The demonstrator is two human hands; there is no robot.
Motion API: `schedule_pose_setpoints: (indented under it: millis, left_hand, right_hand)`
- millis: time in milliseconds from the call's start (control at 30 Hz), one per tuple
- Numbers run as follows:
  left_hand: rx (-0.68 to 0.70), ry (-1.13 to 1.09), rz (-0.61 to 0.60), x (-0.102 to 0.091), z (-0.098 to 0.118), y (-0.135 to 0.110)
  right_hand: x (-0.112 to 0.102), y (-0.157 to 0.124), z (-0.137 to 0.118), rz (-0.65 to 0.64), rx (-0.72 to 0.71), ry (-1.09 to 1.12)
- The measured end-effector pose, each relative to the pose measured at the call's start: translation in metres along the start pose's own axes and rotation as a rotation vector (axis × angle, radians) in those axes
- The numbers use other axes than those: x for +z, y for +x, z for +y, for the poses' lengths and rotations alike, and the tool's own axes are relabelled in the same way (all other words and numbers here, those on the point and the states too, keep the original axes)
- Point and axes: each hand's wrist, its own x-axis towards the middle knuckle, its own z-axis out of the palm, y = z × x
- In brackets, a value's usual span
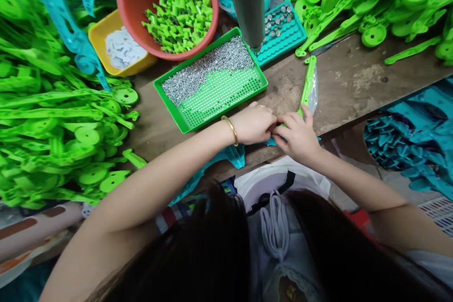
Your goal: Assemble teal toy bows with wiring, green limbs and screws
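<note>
Worn, stained wooden workbench (354,78) ran across the view, with heaps of green parts (78,137) at its left end and a red tub (127,14) toward its far edge. Green tray (219,99), partly covered with small metal pieces (212,66), sat just beyond the hands. Slender green piece (308,80) lay near the bench's near edge, bright and narrow, a clear plastic flap (313,96) along its right side; its far end pointed toward the far edge, its near end ran under the right hand (300,139). That hand's thumb and forefinger came close together by the left hand, other fingers spread, one against the green piece; whether they pinched anything, could not tell. Left hand (254,123), gold bangle (230,130) at the wrist, was curled, fingertips hidden; its grip could not be told. Teal piece (236,155) showed below, jutting past the near edge.
</note>
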Motion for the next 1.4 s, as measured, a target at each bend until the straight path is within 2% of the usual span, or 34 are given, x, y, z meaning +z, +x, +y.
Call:
schedule_pose_setpoints:
  millis: [200,433,700,1000,1200,1300,1400]
  left_hand:
    - [0.087,0.0,0.164,0.019,-0.008,-0.024]
    - [0.108,0.093,0.338,0.038,-0.001,-0.05]
    - [0.069,0.139,0.442,0.063,-0.001,-0.053]
    - [0.033,0.177,0.509,0.076,0.003,-0.053]
    - [-0.059,0.095,0.548,0.079,0.017,-0.057]
    - [-0.102,-0.018,0.67,0.085,0.022,-0.069]
    - [-0.226,-0.118,0.826,0.095,0.022,-0.085]
  right_hand:
    - [0.0,0.0,0.0,-0.002,-0.017,-0.023]
    - [-0.001,-0.003,-0.003,0.037,-0.053,-0.072]
    - [-0.006,-0.003,-0.006,-0.009,-0.08,-0.085]
    - [-0.01,0.005,-0.015,-0.13,-0.013,-0.149]
    - [-0.021,-0.009,-0.004,-0.063,-0.018,-0.137]
    - [-0.028,-0.017,0.001,0.001,-0.002,-0.106]
    - [-0.03,-0.018,0.003,0.035,0.002,-0.091]
